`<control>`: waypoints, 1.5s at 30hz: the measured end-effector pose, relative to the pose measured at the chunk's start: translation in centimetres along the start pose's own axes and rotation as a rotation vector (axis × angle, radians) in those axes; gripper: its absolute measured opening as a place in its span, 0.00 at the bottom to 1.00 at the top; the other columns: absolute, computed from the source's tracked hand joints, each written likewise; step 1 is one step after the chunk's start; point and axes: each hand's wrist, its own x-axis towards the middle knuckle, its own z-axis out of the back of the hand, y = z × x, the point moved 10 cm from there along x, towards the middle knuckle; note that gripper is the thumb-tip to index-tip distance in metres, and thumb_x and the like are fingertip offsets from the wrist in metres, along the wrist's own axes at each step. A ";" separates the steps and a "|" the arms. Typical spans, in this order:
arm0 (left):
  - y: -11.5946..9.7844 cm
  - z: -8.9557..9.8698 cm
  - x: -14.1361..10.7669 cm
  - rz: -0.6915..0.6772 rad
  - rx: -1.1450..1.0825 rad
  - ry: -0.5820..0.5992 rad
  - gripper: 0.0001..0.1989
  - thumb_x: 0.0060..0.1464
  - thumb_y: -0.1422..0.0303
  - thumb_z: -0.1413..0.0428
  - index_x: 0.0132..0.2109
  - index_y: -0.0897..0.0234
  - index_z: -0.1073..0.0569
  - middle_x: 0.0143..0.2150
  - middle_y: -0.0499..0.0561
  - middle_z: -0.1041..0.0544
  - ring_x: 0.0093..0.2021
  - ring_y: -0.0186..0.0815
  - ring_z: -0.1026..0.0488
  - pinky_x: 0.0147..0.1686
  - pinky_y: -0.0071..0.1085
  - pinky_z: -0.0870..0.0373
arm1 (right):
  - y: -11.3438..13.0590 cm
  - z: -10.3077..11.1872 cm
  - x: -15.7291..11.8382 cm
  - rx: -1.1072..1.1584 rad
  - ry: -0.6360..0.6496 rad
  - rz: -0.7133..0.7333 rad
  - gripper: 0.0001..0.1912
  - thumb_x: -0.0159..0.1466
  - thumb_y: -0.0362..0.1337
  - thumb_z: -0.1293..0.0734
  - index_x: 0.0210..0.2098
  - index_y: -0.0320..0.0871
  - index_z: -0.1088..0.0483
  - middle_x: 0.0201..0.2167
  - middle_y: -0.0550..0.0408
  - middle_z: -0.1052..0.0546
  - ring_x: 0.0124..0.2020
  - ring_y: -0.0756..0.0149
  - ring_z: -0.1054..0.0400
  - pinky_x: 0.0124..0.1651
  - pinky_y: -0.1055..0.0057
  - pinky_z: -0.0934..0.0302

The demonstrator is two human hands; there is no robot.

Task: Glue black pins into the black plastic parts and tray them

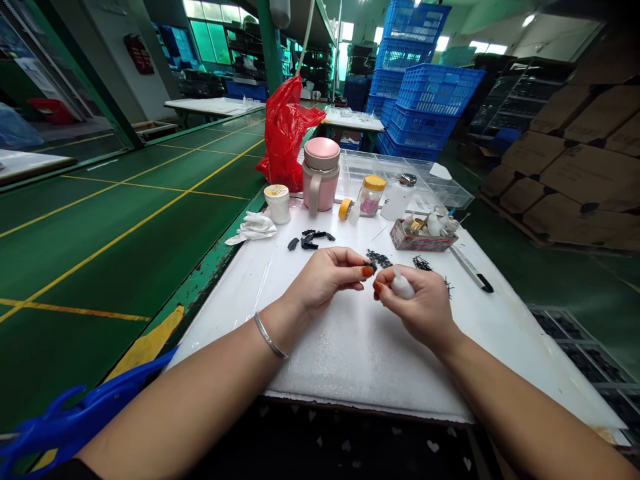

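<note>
Pinching black part (371,266) between fingertips (367,272), left hand (330,277); right hand (427,303) curled around white bottle (403,287).

There we see rusty orange on the nails (367,271), silver on the bracelet (269,337), translucent white on the little bottle (403,287) and black on the small piece (371,265). White across the counter (515,347)! We catch a mug (329,192) in pink and beige, a bright red bag (283,137), a yellow lid (375,183), blue crates (435,90). Green fills the broad surface (100,253), ruled with yellow lines, and we get pale hearts dotting the black cloth (385,443).
</note>
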 end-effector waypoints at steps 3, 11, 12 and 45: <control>-0.2 -0.1 0.0 -0.003 -0.003 0.017 0.17 0.36 0.68 0.27 0.32 0.71 0.23 0.29 0.50 0.24 0.29 0.29 0.28 0.29 0.24 0.31 | -0.4 0.0 0.1 0.078 0.007 -0.039 0.08 0.60 0.38 0.30 0.26 0.42 0.26 0.20 0.57 0.26 0.22 0.70 0.36 0.27 0.72 0.42; 0.2 -0.9 -0.2 0.042 0.052 0.084 0.16 0.40 0.65 0.28 0.31 0.72 0.23 0.29 0.53 0.23 0.31 0.32 0.26 0.29 0.25 0.33 | -2.2 -2.2 0.2 0.523 0.204 -0.151 0.12 0.61 0.43 0.27 0.30 0.41 0.24 0.25 0.53 0.24 0.25 0.68 0.35 0.28 0.70 0.41; 0.3 -0.9 -0.1 0.045 0.052 0.086 0.16 0.39 0.65 0.27 0.31 0.72 0.23 0.30 0.53 0.23 0.31 0.32 0.26 0.29 0.25 0.33 | -2.2 -2.2 0.2 0.524 0.208 -0.155 0.12 0.61 0.43 0.27 0.30 0.40 0.24 0.25 0.53 0.24 0.25 0.68 0.35 0.28 0.70 0.41; 0.5 -2.1 0.0 0.018 0.055 0.165 0.15 0.42 0.67 0.28 0.33 0.72 0.23 0.31 0.54 0.22 0.30 0.31 0.26 0.28 0.24 0.29 | -3.6 -5.5 -1.3 1.004 0.485 -0.596 0.13 0.50 0.38 0.23 0.23 0.39 0.31 0.17 0.57 0.31 0.18 0.76 0.43 0.20 0.79 0.53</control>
